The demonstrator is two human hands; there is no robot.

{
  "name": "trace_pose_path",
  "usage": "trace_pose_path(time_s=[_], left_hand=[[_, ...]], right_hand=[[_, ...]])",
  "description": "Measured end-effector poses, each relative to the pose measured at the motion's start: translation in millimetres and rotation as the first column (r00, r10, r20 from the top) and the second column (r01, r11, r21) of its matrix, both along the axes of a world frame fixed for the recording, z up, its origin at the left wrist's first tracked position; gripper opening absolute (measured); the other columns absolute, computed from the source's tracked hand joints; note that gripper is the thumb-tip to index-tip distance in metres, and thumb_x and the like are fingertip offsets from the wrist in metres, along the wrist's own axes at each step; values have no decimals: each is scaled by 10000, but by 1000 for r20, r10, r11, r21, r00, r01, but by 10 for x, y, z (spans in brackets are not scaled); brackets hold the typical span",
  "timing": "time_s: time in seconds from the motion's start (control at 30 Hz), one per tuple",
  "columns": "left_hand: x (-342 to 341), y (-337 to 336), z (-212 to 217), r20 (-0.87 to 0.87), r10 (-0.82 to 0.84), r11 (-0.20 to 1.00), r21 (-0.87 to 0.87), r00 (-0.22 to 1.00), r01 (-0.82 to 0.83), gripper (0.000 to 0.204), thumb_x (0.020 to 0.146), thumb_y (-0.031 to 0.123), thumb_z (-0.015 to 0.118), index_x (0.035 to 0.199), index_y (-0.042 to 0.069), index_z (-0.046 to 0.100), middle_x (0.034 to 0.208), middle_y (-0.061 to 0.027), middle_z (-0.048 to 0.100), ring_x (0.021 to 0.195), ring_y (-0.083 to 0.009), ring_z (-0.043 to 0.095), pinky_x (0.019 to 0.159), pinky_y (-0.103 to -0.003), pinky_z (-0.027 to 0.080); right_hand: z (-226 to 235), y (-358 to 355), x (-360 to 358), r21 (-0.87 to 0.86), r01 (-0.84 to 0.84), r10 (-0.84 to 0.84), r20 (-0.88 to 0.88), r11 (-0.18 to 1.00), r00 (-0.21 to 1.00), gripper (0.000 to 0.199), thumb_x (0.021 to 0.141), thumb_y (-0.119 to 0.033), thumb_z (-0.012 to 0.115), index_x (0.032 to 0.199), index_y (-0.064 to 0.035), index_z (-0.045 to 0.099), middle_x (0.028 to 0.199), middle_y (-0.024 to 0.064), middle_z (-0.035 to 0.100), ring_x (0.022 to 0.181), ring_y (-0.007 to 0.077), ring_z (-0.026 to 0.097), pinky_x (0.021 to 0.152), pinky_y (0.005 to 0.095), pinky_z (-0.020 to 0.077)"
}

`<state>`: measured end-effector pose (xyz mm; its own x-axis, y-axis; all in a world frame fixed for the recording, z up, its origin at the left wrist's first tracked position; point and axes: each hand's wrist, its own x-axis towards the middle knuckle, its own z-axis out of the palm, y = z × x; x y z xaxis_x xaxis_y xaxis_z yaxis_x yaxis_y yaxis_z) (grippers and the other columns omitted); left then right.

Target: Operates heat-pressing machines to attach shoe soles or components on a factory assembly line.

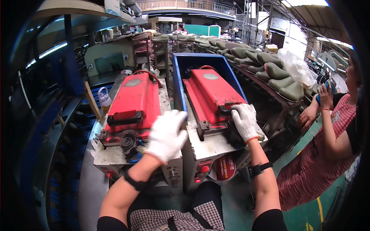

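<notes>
Two presses stand side by side in front of me, the left one with a red lid [139, 94] and the right one with a red lid [214, 88]. My right hand [245, 121], in a white knit glove, is closed at the black handle [224, 109] on the right lid's near end. Slightly blurred, my white-gloved left hand [165, 135] is raised at the near right corner of the left press, thumb apart from the fingers, holding nothing visible. A black round rubbery piece [128, 141] is at the left press's front, below its black handle [125, 118].
A blue housing [176, 73] surrounds the right press. Beyond it, a rack carries several olive-green boots [275, 71] and a clear plastic bag [295, 69]. At the right stands a person in a red checked apron [312, 161], holding something blue. A bottle [104, 98] is left of the presses.
</notes>
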<state>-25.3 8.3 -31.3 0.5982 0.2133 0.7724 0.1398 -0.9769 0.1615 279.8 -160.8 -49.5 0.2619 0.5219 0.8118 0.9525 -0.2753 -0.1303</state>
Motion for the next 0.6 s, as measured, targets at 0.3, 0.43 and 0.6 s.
trace_pose_path(time_s=[0.3,0.43,0.6], left_hand=[[-1271,901,157,-7,407,911,72,913,-406,229,858,260,749,980,71,707,947,-133,644,936,-344,626,843,-464,503],[-1125,1094,209,-243,395,917,150,886,-368,385,815,446,762,895,70,752,875,-147,674,863,-353,660,798,-467,516],[-985,1203,420,-646,314,853,-131,696,-506,557,874,643,639,1019,125,784,975,-155,769,978,-345,732,869,-423,548]], right_hand=[[10,34,-15,-8,4,-4,-49,1000,999,172,958,-255,627,1030,-128,718,1048,95,685,1147,314,609,1133,507,348],[-10,39,-13,4,19,-18,-33,1000,999,165,954,-244,634,1035,-129,721,1061,100,684,1151,322,604,1114,519,374],[-4,53,8,23,-10,11,-24,1000,1000,177,952,-237,628,1014,-105,727,1052,117,691,1100,341,622,1005,476,442]])
